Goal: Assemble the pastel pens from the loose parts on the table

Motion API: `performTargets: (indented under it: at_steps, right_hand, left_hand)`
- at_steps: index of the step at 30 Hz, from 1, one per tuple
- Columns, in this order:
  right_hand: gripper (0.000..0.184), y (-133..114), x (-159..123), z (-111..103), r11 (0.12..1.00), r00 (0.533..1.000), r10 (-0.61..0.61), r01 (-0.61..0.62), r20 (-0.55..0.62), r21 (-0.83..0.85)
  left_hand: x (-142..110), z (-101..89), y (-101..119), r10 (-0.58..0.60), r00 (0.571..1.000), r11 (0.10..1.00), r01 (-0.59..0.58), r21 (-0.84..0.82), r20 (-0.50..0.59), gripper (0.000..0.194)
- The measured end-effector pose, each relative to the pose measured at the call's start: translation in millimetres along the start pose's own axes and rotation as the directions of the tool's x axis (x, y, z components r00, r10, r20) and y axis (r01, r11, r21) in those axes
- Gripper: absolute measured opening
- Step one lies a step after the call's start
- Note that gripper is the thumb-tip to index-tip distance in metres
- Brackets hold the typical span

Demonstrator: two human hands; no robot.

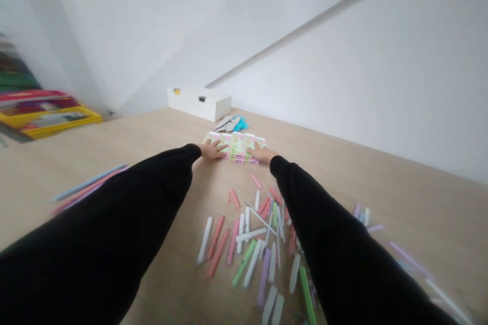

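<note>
Both my arms in black sleeves reach far forward over a light wooden table (381, 172). My left hand (212, 150) lies with fingers stretched flat on the left end of a row of small pink and green boxes (236, 148). My right hand (261, 154) rests fingers flat against the right end of the same row. Neither hand lifts a box. Between my arms lie several loose pens (251, 244) in pink, white, green and purple.
A white wooden box (199, 102) stands at the far edge by the wall, with grey and blue scraps (232, 123) beside it. A yellow tray (49, 121) of coloured stock sits at the left. More pens lie at the left (87, 188) and right (412, 259).
</note>
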State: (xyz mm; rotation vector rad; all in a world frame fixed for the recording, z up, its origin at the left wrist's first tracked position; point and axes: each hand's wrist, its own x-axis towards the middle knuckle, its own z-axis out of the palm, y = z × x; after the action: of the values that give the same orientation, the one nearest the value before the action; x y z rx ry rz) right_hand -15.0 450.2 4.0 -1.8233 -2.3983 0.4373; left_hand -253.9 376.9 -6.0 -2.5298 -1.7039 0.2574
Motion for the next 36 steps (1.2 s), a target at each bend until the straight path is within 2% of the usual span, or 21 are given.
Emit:
performTargets:
  at_steps: [7, 11, 14, 20, 29, 36]
  right_hand:
    - [0.045, -76, -2, 24, 1.000, 1.000, 0.008, -0.009, 0.027, 0.027]
    - [0.070, -111, -20, 32, 0.997, 0.996, 0.040, -0.045, 0.086, 0.061]
    - [0.086, -136, -35, 35, 0.994, 0.989, 0.064, -0.075, 0.130, 0.084]
    - [0.086, -177, -64, 45, 0.985, 0.977, 0.112, -0.133, 0.182, 0.113]
    - [0.089, -215, -93, 61, 0.982, 0.973, 0.107, -0.136, 0.206, 0.132]
    - [0.090, -236, -106, 73, 0.986, 0.975, 0.111, -0.132, 0.195, 0.100]
  left_hand:
    - [-49, 5.5, -65, -0.124, 0.991, 0.978, 0.131, -0.162, 0.050, 0.041]
    - [-75, 7.1, -97, -0.216, 0.972, 0.932, 0.234, -0.278, 0.097, 0.060]
    - [-95, 10.1, -112, -0.253, 0.960, 0.899, 0.280, -0.337, 0.123, 0.074]
    - [-123, 9.3, -128, -0.291, 0.938, 0.850, 0.344, -0.399, 0.190, 0.077]
    - [-164, 2.2, -133, -0.368, 0.909, 0.779, 0.417, -0.468, 0.197, 0.067]
    - [-183, 7.3, -133, -0.469, 0.870, 0.719, 0.476, -0.506, 0.152, 0.044]
